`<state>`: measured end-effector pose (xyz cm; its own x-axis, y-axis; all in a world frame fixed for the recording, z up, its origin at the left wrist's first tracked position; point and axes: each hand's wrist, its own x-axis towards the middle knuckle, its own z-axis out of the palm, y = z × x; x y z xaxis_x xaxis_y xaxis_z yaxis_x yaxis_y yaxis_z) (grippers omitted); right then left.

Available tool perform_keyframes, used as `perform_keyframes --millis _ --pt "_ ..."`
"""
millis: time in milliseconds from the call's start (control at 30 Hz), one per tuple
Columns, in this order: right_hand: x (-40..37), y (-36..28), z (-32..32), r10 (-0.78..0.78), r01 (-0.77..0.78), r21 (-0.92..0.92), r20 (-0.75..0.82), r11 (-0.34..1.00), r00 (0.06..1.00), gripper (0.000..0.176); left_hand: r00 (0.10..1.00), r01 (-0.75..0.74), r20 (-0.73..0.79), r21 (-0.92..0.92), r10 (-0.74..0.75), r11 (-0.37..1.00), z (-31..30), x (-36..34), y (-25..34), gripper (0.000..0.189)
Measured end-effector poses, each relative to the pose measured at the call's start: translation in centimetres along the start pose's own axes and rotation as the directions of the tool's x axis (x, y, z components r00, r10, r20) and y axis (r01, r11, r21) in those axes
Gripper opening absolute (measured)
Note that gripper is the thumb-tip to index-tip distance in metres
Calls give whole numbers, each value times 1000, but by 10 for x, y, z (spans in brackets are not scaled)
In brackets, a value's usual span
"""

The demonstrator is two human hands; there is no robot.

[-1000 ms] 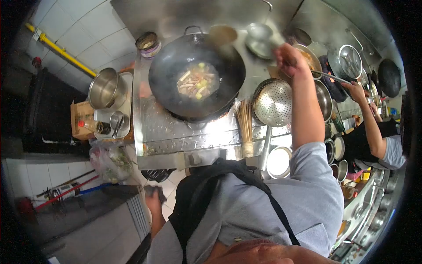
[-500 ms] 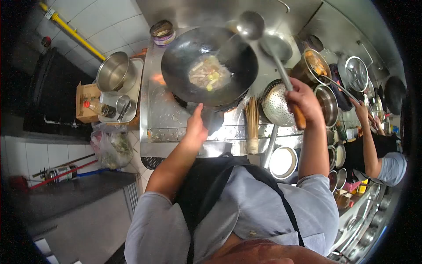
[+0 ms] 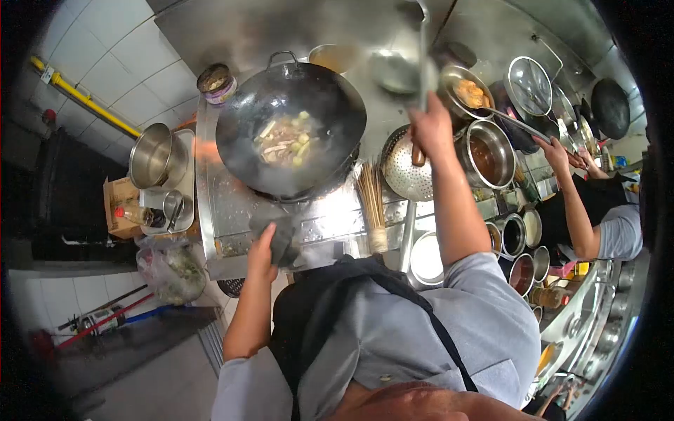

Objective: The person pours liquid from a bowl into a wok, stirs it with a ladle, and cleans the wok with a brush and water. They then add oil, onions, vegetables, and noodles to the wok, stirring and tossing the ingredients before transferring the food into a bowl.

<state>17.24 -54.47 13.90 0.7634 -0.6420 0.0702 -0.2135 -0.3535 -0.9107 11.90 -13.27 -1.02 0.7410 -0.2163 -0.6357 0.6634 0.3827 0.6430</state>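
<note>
My right hand (image 3: pixel 432 130) is closed around the handle of a long metal ladle (image 3: pixel 423 77) with a wooden end, raised over the stove. The ladle is motion-blurred, and its bowl is hard to make out near the top edge. My left hand (image 3: pixel 262 254) grips a dark cloth (image 3: pixel 283 240) in front of the wok, apart from its rim. Pale strips and yellow-green pieces of food (image 3: pixel 286 140) lie in the steaming black wok (image 3: pixel 330 98) on the burner. Below my right hand, a perforated strainer (image 3: pixel 408 168) rests on a pot.
A bamboo wok brush (image 3: pixel 371 203) stands right of the wok. Further right are a pot of brown sauce (image 3: pixel 489 158) and a pot with orange food (image 3: pixel 469 91). A co-worker's hand (image 3: pixel 556 154) holds a long-handled utensil there. Left sits a steel pot (image 3: pixel 158 156) on a tray.
The ladle has swung up, away from over the wok, in my right hand. My left hand has drawn back from the wok rim with the cloth. The view has shifted right.
</note>
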Motion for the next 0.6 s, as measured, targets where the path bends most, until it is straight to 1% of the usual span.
perform_keyframes --millis 67,100,133,200,267,333,367,400,433,467,500,533,567,600 --pt "44 7 -8 2 2 -118 37 993 999 64 998 -35 -56 -121 29 992 -46 -27 -20 38" --pt "58 13 -10 -57 64 -139 58 988 997 54 983 -71 -175 -74 58 995 -46 -48 -16 37" --pt "76 21 -10 -59 67 -140 65 988 996 54 954 -102 -286 -23 91 994 -44 -66 -12 36" --pt "115 32 -7 -157 150 -348 8 925 987 44 941 -133 -317 -25 119 991 -73 -81 -25 35" --pt "141 33 -9 -129 132 -298 29 945 991 38 919 -167 -368 -32 144 985 -105 -86 -30 35" --pt "150 28 -16 -103 141 -318 131 938 986 38 913 -119 -382 83 142 989 -148 -99 -41 35" --pt "126 2 -12 -17 67 -356 144 932 989 38 899 -98 -403 196 171 976 -168 -102 -46 36" --pt "108 -12 1 -81 163 -380 224 910 971 39 874 -67 -463 182 146 981 -183 -103 -52 36" --pt "77 -39 14 3 93 -309 294 946 956 44 865 -37 -482 214 138 976 -192 -107 -55 39" --pt "63 -43 32 -98 176 -159 406 971 909 53 863 0 -489 251 127 968 -204 -109 -58 43" --pt "37 -62 57 -80 134 -81 476 988 876 49 842 -12 -524 222 130 975 -234 -106 -77 43" --pt "23 -67 85 -19 46 -37 529 998 848 52 841 40 -515 358 162 933 -279 -93 -103 49" --pt "2 -78 117 4 -66 77 619 995 785 55 849 89 -492 492 192 866 -315 -83 -121 54" --pt "-19 -95 152 -14 -78 102 691 992 723 54 844 82 -498 485 198 871 -338 -81 -131 54"
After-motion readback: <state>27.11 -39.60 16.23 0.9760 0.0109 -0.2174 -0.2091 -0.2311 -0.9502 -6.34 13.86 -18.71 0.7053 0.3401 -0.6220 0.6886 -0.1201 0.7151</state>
